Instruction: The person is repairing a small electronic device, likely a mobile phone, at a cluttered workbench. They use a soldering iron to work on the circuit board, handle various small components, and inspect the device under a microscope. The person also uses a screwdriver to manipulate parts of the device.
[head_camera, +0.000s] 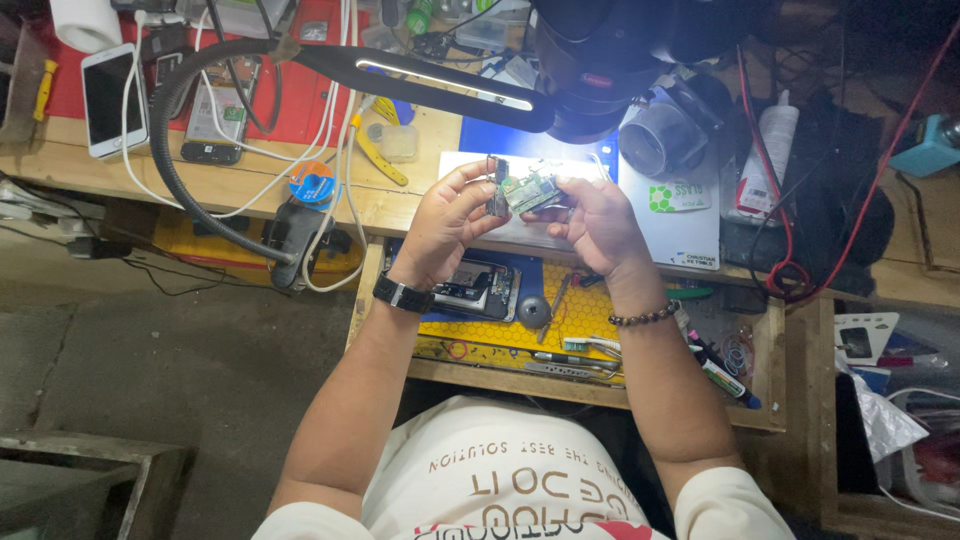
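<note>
A small green circuit board (528, 192) was held up above the table (420, 200), between the two hands and under the lit bar of a black gooseneck lamp (440, 82). The left hand (445, 225) pinched the board's left end, fingers closed on it together with a thin dark part; a black watch sat on that wrist. The right hand (598, 222) gripped the right end from the other side, its wrist wearing one beaded bracelet.

Just nearer than the hands, one opened phone (478, 288) lay on a yellow mat (580, 315) in a pulled-out drawer, with one round dark disc (534, 311) beside it on the right. Near the drawer's near edge lay one toothbrush (592, 345), and to the right one marker pen (722, 378).

Farther off, one white phone (110, 98) lay at the far left on a red mat (300, 90), several white cables running past it. One blue reel (313, 184) sat near the table's front edge. One white bottle (775, 140) stood on the right, beside a red cable.

The table was bare wood, crowded with tools; the floor at left was grey concrete.
</note>
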